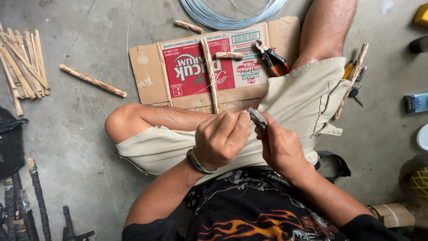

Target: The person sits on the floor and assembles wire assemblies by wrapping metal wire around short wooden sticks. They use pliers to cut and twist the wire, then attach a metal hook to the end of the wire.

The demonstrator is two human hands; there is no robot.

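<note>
Head camera looked straight down on a person sitting cross-legged on a concrete floor. The left hand was curled nearly to a fist, its fingers folded tight over the near end of a long bamboo stick, which ran away from the hand across a flattened cardboard box lying on the floor in front of the knees. The right hand sat just beside the left, touching it, fingers closed around a small grey metal tool whose tip poked out between the two hands (what kind of tool, I could not tell). A short stick piece lay across the long one on the cardboard, and orange-handled pliers rested at the box's right edge. A coil of grey wire lay beyond the box. To the far left was a pile of bamboo strips, with one loose stick between it and the cardboard.
</note>
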